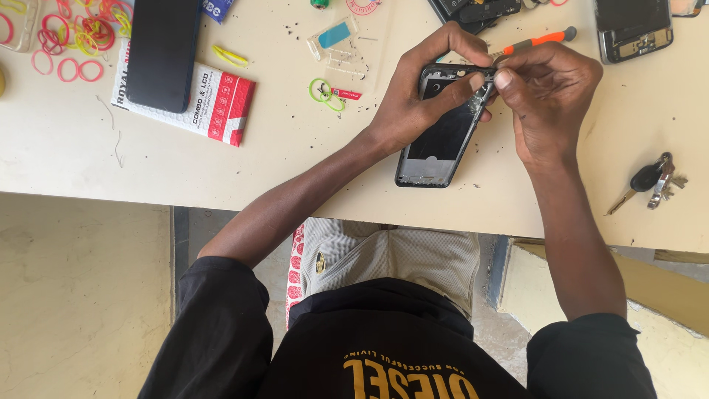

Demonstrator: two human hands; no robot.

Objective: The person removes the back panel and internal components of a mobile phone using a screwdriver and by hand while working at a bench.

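Near the worktop's front edge, the left hand (413, 96) clasps the upper end of a stripped phone frame (443, 129) to steady it, while the right hand (546, 96), orange-handled screwdriver (535, 42) tucked in its grip, pinches at the frame's top corner.

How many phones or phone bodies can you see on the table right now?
4: the open phone frame in both hands, a dark phone on the red-and-white packet, and two opened ones at the top edge; more may lie out of view.

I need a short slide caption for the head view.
Left hand steadies an opened phone; right hand works at its top edge.
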